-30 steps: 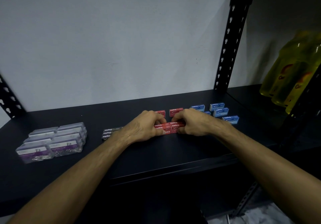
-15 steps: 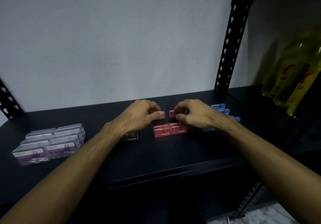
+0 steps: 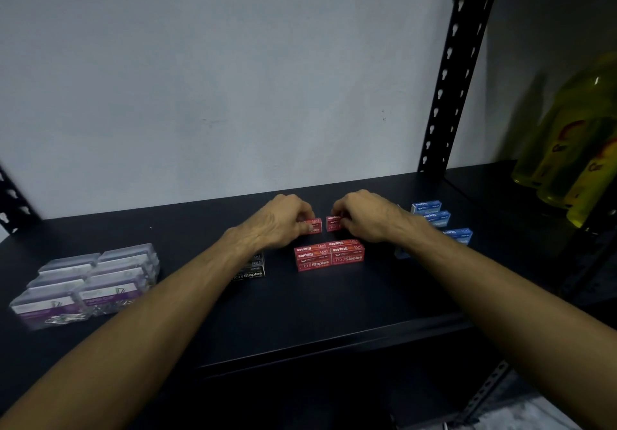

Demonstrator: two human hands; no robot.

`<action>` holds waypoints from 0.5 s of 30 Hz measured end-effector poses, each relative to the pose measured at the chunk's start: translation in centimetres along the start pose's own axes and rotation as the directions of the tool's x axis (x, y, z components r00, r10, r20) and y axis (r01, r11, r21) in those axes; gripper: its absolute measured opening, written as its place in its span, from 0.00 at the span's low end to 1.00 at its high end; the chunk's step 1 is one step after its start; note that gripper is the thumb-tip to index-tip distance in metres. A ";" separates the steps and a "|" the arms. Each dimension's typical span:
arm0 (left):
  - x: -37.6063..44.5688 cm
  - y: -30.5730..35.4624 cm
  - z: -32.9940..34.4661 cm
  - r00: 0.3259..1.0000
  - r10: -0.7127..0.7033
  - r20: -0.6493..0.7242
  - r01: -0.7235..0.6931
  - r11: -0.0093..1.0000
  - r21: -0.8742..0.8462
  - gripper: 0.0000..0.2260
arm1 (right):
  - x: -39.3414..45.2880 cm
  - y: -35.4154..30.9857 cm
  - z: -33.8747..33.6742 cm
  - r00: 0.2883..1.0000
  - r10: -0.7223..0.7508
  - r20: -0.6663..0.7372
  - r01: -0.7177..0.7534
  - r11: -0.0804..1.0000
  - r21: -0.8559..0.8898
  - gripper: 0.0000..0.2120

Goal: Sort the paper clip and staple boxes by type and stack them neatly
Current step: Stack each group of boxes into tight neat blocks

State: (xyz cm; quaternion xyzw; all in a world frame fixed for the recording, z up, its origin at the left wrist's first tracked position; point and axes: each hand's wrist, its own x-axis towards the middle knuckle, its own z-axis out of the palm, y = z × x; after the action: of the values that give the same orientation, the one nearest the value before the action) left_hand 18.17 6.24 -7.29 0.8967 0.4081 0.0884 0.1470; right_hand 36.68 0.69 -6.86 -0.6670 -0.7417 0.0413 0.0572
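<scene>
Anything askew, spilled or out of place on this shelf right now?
Nothing spilled or damaged. The blue staple boxes lie scattered rather than stacked, one apart by the right forearm. Two red boxes, one in the left hand and one in the right hand, remain off the red stack.

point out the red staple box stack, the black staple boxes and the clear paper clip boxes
red staple box stack (image 3: 330, 256), head view, front label faces
black staple boxes (image 3: 252, 273), head view, front label beside the left forearm
clear paper clip boxes (image 3: 96, 274), head view, lids mid-group

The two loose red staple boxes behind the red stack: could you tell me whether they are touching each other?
Apart. The head view shows a dark strip of shelf between the left red box and the right red box.
</scene>
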 end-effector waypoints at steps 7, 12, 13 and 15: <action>0.2 0.1 0.2 1.000 0.010 -0.004 -0.011 1.000 -0.021 0.08 | 0.2 -0.2 0.3 0.998 -0.050 0.036 0.046 0.994 0.101 0.10; -0.2 0.0 0.1 0.999 0.024 0.027 -0.022 0.998 -0.055 0.10 | -0.3 -0.1 0.0 0.996 -0.047 0.081 0.032 0.983 0.179 0.12; -0.4 0.1 0.1 0.999 0.031 0.038 -0.029 0.998 -0.055 0.10 | -0.4 -0.2 -0.1 0.995 -0.047 0.089 0.030 0.982 0.184 0.13; -0.9 0.2 0.0 0.998 0.041 0.057 -0.038 0.998 -0.055 0.11 | -0.8 -0.5 -0.3 0.993 -0.052 0.105 0.031 0.980 0.195 0.13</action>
State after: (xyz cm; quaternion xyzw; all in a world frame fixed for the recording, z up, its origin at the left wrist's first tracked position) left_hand 17.73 5.49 -7.25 0.9025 0.3832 0.0764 0.1809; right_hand 36.31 -0.14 -6.56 -0.6395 -0.7499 0.1484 0.0815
